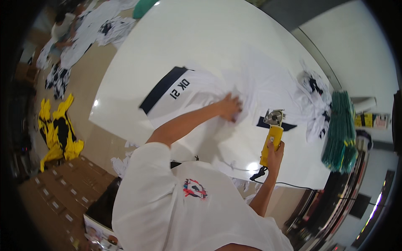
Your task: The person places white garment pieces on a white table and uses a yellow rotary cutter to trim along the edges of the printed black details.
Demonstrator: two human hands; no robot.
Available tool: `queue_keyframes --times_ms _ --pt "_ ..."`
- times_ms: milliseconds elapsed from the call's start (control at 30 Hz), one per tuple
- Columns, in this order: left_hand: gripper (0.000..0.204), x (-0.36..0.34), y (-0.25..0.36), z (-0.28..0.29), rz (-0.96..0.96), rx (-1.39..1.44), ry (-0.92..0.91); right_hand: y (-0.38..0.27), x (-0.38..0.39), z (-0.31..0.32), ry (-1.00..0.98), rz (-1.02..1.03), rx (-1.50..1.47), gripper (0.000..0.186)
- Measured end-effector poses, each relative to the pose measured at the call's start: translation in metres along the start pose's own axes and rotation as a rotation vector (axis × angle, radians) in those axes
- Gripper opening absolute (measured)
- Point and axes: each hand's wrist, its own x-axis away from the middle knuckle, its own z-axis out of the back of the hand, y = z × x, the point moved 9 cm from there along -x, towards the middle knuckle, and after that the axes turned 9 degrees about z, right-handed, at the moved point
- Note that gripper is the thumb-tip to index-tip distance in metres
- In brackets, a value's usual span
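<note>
My right hand (275,157) is wrapped round the yellow body of a handheld electric rotary cutter (272,140). The cutter's round metal blade points away from me, beside a small dark navy piece (289,126) at the edge of the white fabric (274,85). Over the middle of the table, my left hand (230,108) has its fingers curled on bunched white fabric; hand and cloth are partly blurred. Left of it, a white fabric panel (197,85) with a dark navy band and dark lettering lies on the table.
The large white table (180,29) curves around me. At its right are heaped white and navy cloth pieces (313,100) and a stack of green bundles (340,131). A black cord (293,185) trails off right. Yellow-black cloth (60,129) and cardboard boxes (67,201) sit left; another person (63,31) is far left.
</note>
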Motion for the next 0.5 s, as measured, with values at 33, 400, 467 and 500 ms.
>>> queue_keyframes --times_ms 33,400,467,500 --pt "0.081 0.012 0.029 -0.015 -0.207 0.117 -0.078 0.008 0.000 0.007 0.021 -0.009 -0.004 0.054" --pt "0.080 0.174 -0.150 0.030 0.714 -0.167 0.655 0.040 -0.003 0.007 0.014 -0.046 0.015 0.058" --pt "0.081 0.231 -0.159 0.020 0.936 -0.189 0.592 0.034 -0.006 -0.006 -0.029 -0.026 -0.021 0.057" --pt "0.082 0.262 -0.161 0.011 1.083 -0.208 0.543 0.033 -0.007 -0.013 -0.049 -0.032 -0.039 0.057"
